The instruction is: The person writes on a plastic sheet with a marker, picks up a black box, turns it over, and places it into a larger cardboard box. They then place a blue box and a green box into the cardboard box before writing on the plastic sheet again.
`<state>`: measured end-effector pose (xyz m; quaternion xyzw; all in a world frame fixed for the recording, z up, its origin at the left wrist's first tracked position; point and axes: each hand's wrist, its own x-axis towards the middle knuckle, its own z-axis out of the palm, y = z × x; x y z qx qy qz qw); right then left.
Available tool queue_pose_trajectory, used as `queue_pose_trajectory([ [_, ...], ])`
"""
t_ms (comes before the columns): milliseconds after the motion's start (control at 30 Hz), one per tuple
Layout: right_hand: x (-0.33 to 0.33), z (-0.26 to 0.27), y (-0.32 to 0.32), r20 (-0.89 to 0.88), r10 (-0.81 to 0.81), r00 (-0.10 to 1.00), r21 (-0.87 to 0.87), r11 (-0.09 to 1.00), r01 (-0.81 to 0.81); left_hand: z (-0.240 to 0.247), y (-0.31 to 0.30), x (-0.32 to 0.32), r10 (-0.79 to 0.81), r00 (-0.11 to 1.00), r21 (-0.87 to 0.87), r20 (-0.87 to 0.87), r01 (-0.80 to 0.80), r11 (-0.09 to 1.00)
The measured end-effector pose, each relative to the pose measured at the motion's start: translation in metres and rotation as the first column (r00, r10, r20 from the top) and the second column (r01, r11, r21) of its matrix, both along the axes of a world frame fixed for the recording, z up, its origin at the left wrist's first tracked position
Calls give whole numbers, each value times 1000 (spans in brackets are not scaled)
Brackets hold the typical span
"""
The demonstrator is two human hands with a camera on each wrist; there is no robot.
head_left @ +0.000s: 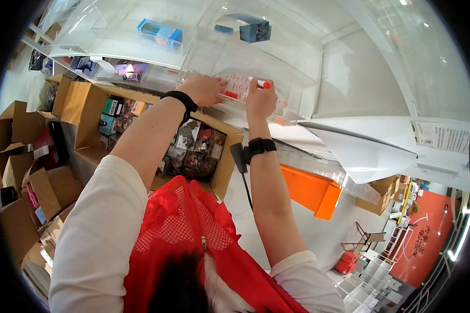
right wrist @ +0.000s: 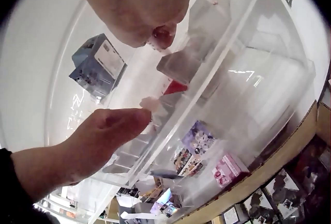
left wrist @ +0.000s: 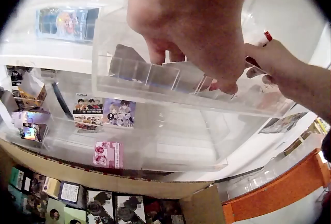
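Note:
In the head view my right hand grips a marker with a white barrel and a red end. Beneath it is a white card covered in red handwritten figures, inside a clear acrylic bin. My left hand reaches over the bin from the left, its fingertips at the card's left edge. A small red piece lies low on the card between the hands. From the right wrist, the left hand extends its thumb and index finger toward that red piece; grey dividers stand close by.
A blue box and a dark blue box stand on the clear shelf behind. Below the bin, an open carton holds many small packages. Pink and purple boxes sit in a lower clear bin. An orange panel is at right.

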<state>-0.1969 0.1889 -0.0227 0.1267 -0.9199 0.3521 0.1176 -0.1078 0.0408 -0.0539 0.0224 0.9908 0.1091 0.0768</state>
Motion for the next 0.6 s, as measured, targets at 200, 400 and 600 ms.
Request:
queue_pose_trajectory([
  [200,-31,-4,20,68,111,991,-221,971,-94,9,1,2,5,1000,7,30,-6,1000],
  [400,-47,-11,30,245,279,928,-358,916,-181,10,2,1,1,999,11,34,-2,1000],
  [600,-46,-15,27,216,223,951,-207,962,-179,17,3,0,3,997,13,73,-4,1000],
])
